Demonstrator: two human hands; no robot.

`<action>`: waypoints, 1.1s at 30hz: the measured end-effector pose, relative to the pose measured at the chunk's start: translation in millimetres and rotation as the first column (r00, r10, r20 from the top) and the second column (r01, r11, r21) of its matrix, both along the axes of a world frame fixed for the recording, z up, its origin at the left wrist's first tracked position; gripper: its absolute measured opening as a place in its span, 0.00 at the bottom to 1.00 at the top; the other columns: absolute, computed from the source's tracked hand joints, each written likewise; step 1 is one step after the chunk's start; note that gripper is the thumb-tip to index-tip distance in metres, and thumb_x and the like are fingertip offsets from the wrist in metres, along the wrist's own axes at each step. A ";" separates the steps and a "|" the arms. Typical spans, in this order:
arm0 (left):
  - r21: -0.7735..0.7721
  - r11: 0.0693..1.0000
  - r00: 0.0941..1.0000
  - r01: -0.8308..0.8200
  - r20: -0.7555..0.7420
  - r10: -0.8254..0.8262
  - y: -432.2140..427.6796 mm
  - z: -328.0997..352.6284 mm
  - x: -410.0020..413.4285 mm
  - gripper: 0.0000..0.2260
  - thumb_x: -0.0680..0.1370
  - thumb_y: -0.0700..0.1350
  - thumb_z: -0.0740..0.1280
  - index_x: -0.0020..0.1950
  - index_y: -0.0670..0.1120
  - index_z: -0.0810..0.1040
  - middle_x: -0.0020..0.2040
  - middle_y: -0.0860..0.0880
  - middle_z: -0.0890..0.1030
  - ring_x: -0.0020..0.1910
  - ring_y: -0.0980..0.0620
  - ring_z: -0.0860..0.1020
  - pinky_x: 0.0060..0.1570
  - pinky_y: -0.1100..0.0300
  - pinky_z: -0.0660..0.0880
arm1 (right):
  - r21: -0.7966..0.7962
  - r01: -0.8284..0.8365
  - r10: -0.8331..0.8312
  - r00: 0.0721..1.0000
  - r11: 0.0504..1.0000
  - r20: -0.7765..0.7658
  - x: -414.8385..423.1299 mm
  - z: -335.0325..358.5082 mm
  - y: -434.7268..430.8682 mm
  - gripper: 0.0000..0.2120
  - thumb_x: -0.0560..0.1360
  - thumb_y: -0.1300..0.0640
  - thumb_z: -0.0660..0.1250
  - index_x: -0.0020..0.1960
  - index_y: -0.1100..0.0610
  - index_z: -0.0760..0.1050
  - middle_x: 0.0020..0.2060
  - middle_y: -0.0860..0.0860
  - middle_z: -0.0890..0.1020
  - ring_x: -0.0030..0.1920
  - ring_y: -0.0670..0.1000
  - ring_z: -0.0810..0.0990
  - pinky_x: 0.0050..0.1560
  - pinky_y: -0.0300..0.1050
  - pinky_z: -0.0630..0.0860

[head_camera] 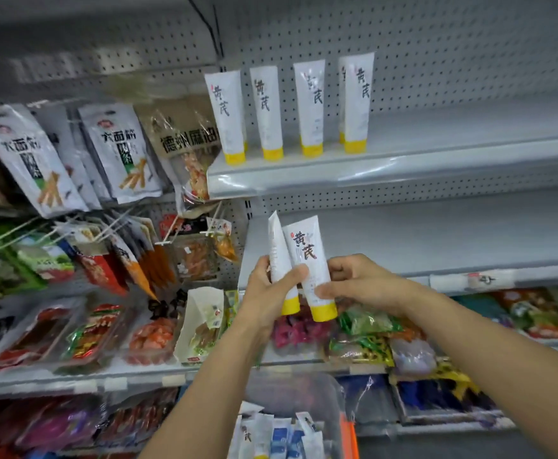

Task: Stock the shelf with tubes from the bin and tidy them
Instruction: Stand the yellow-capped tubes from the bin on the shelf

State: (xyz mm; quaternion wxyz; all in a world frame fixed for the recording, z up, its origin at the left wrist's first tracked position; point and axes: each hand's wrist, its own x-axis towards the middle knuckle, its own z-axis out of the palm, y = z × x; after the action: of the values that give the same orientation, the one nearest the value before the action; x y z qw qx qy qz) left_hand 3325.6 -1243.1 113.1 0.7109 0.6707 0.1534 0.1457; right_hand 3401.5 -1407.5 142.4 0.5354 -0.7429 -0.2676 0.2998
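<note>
Left hand [271,289] grips one white tube [276,250] — right hand [363,283] pinches a second tube [307,253] touching it, yellow caps down

Glossy white plastic tubes [307,256], matt perforated grey metal shelf [436,150]
</note>
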 end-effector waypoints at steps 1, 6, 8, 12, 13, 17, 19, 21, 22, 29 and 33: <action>0.037 0.999 0.999 0.011 0.033 -0.012 -4.2 8.3 5.0 0.19 0.73 0.46 0.75 0.62 0.50 0.75 0.54 0.50 0.84 0.52 0.51 0.83 0.55 0.51 0.79 | 0.013 0.003 -0.004 0.999 1.000 0.036 5.3 9.6 -7.2 0.15 0.74 0.64 0.70 0.60 0.59 0.77 0.51 0.54 0.85 0.45 0.50 0.85 0.39 0.41 0.80; 0.162 0.986 0.992 0.039 0.115 -0.058 -31.7 54.6 26.9 0.19 0.78 0.50 0.68 0.67 0.56 0.69 0.54 0.51 0.80 0.51 0.53 0.79 0.51 0.47 0.81 | 0.124 0.079 -0.104 0.974 0.989 0.203 41.3 62.0 -42.3 0.15 0.74 0.63 0.70 0.58 0.52 0.78 0.51 0.50 0.85 0.50 0.51 0.83 0.47 0.50 0.79; 0.168 0.985 0.990 0.045 0.122 -0.066 -39.9 70.5 39.5 0.19 0.79 0.51 0.65 0.69 0.57 0.64 0.54 0.49 0.77 0.49 0.50 0.78 0.47 0.48 0.82 | 0.218 0.134 -0.184 0.956 0.967 0.227 59.1 82.7 -51.7 0.14 0.74 0.65 0.69 0.58 0.54 0.78 0.51 0.52 0.85 0.48 0.53 0.83 0.45 0.50 0.78; 0.158 0.987 0.985 -0.023 0.171 -0.005 -52.4 100.9 71.4 0.19 0.80 0.51 0.64 0.68 0.49 0.63 0.51 0.46 0.77 0.41 0.51 0.78 0.41 0.51 0.79 | 0.371 0.226 -0.345 0.892 0.901 0.294 96.6 119.9 -64.6 0.14 0.73 0.65 0.70 0.57 0.55 0.78 0.48 0.52 0.85 0.45 0.51 0.82 0.42 0.49 0.79; 0.162 0.986 0.984 -0.039 0.176 0.010 -55.3 107.1 78.4 0.18 0.80 0.51 0.64 0.67 0.49 0.63 0.51 0.46 0.78 0.40 0.51 0.78 0.41 0.51 0.78 | 0.384 0.247 -0.376 0.873 0.890 0.311 106.4 127.7 -66.7 0.14 0.73 0.64 0.71 0.58 0.56 0.78 0.48 0.51 0.85 0.45 0.50 0.82 0.43 0.48 0.79; 0.180 0.981 0.981 -0.077 0.191 0.042 -65.5 121.9 104.6 0.17 0.79 0.51 0.65 0.64 0.49 0.63 0.53 0.45 0.78 0.40 0.51 0.78 0.39 0.52 0.77 | 0.364 0.316 -0.444 0.823 0.876 0.354 145.2 151.7 -68.5 0.15 0.73 0.62 0.71 0.60 0.57 0.76 0.48 0.51 0.83 0.42 0.47 0.81 0.43 0.41 0.79; 0.181 0.979 0.978 -0.098 0.201 0.060 -69.8 124.8 115.4 0.16 0.79 0.51 0.65 0.63 0.50 0.64 0.54 0.45 0.78 0.43 0.49 0.78 0.38 0.53 0.77 | 0.322 0.334 -0.445 0.811 0.886 0.381 163.4 158.6 -65.4 0.16 0.73 0.63 0.71 0.60 0.58 0.75 0.49 0.52 0.82 0.44 0.48 0.81 0.44 0.42 0.79; 0.182 0.977 0.975 -0.113 0.209 0.074 -73.2 125.9 124.2 0.16 0.79 0.52 0.65 0.63 0.52 0.64 0.53 0.47 0.77 0.45 0.49 0.77 0.37 0.55 0.77 | 0.286 0.340 -0.434 0.806 0.896 0.402 180.7 161.4 -60.7 0.16 0.73 0.65 0.71 0.60 0.60 0.74 0.50 0.54 0.81 0.46 0.51 0.80 0.43 0.42 0.78; 0.184 0.976 0.973 -0.120 0.215 0.079 -75.1 126.3 127.7 0.16 0.79 0.52 0.65 0.64 0.52 0.64 0.53 0.48 0.77 0.46 0.50 0.77 0.36 0.56 0.77 | 0.270 0.344 -0.430 0.804 0.899 0.411 188.8 161.6 -58.0 0.17 0.73 0.65 0.71 0.60 0.60 0.73 0.51 0.56 0.81 0.47 0.52 0.80 0.44 0.43 0.78; 0.169 0.966 0.957 -0.195 0.248 0.149 -81.4 132.9 143.0 0.16 0.79 0.52 0.65 0.64 0.51 0.65 0.52 0.50 0.78 0.45 0.51 0.78 0.42 0.55 0.77 | 0.196 0.371 -0.419 0.801 0.908 0.428 232.2 150.6 -43.1 0.18 0.70 0.66 0.73 0.58 0.62 0.73 0.54 0.60 0.81 0.54 0.59 0.81 0.59 0.58 0.77; 0.165 0.966 0.954 -0.201 0.257 0.154 -84.2 136.9 145.3 0.16 0.79 0.51 0.65 0.64 0.50 0.65 0.48 0.51 0.77 0.45 0.51 0.78 0.41 0.59 0.77 | 0.169 0.364 -0.400 0.797 0.916 0.453 246.4 147.5 -41.0 0.19 0.71 0.64 0.73 0.59 0.62 0.72 0.54 0.58 0.80 0.54 0.59 0.81 0.58 0.59 0.77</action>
State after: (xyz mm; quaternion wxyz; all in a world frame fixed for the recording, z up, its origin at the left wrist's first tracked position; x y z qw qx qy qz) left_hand 3470.9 -1327.3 250.0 0.6410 0.6959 0.1109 0.3041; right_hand 3647.9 -1448.4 289.9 0.5287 -0.8120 -0.2467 -0.0173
